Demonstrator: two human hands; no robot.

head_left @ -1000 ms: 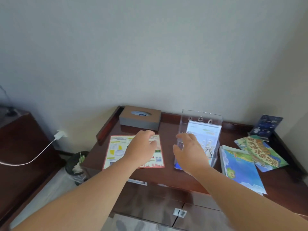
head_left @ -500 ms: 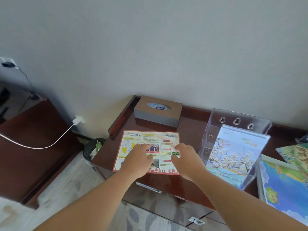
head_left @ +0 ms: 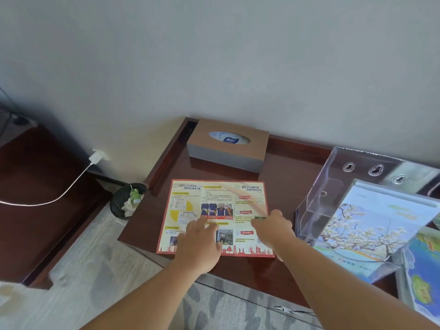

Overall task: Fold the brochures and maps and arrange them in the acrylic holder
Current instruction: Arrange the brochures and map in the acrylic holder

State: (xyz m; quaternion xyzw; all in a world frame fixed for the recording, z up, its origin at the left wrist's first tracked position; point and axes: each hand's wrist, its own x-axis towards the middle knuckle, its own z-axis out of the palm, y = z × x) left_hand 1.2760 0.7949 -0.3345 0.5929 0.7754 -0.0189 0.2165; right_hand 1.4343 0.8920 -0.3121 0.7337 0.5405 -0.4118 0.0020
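Both hands have left the acrylic holder (head_left: 333,186) at the right and now lie on the red brochure (head_left: 214,210) in the middle, left hand (head_left: 200,244) spread flat, right hand (head_left: 271,229) pressing its right edge, so folding looks next.

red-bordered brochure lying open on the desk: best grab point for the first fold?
Probably the right panel's outer edge. The brochure lies flat and unfolded on the desk, so come in low from the right, where the right hand already rests, slide fingertips under and lift inward. The left hand can pin the middle.
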